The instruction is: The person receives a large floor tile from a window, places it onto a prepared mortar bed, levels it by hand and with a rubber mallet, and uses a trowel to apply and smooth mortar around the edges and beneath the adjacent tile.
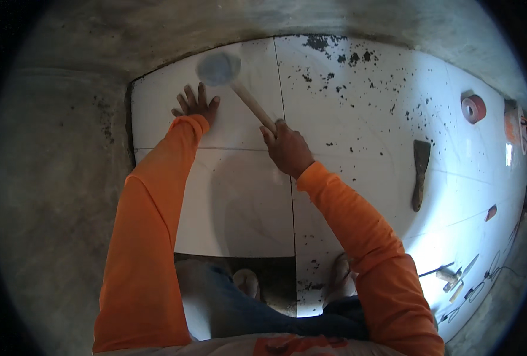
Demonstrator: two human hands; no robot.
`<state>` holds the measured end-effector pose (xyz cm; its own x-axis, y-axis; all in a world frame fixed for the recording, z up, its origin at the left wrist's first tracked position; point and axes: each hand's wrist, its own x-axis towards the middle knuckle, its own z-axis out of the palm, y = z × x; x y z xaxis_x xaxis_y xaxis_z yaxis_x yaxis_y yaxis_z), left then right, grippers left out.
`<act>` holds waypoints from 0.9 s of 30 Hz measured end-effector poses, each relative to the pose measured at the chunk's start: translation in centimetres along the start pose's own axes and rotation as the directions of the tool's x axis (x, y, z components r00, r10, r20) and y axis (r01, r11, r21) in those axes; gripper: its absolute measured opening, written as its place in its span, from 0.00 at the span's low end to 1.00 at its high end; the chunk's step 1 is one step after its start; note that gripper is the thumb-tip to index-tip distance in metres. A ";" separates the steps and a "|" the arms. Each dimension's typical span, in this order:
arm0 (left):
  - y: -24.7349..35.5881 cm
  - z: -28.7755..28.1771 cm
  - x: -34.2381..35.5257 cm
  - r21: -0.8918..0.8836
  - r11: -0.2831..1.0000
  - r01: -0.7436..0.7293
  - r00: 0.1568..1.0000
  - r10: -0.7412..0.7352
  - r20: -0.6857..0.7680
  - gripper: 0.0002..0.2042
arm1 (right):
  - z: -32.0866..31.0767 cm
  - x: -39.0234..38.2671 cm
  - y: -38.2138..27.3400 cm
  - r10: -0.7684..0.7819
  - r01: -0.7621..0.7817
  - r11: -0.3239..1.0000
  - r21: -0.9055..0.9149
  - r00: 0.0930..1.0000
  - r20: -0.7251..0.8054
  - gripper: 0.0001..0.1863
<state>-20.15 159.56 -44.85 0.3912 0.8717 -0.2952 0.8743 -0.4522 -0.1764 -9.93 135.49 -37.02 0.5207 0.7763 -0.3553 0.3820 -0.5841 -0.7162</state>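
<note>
My right hand [289, 148] is wrapped round the wooden handle of a mallet [252, 105]. Its round grey head, a little blurred, is over a white floor tile [156, 118] in the far left corner. Just left of the mallet head, my left hand [197, 105] lies with fingers spread on the same tile. Dark joints separate this tile from the one nearer me and the one to its right. Whether the mallet head touches the tile, I cannot tell.
Bare grey walls [50, 178] border the tiles at left and back. Dark crumbs [353, 58] litter the right-hand tiles. A putty knife [420, 172], a red roll [473, 109] and a trowel [468, 267] with cables lie to the right. My feet stand by a dark untiled gap [275, 276].
</note>
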 end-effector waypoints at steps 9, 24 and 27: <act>-1.2 -0.6 2.9 -0.036 0.999 0.027 0.998 -0.029 -0.049 0.34 | 1.0 0.3 0.4 -0.001 0.001 1.000 -0.017 1.000 -0.013 0.22; -4.9 -1.0 12.3 -0.335 0.856 0.393 0.816 -0.493 -0.303 0.43 | -3.4 -11.4 2.9 0.063 -0.060 0.998 0.021 0.957 -0.282 0.25; -4.5 -3.5 13.0 -0.449 0.746 0.492 0.751 -0.625 -0.214 0.42 | -4.1 -16.5 4.5 0.217 -0.187 0.974 0.130 0.932 -0.291 0.26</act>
<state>-18.00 173.64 -44.58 -0.1909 0.9775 0.0894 0.9735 0.1769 0.1446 -13.62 119.05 -31.92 0.7906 0.5271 -0.3117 0.1757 -0.6829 -0.7090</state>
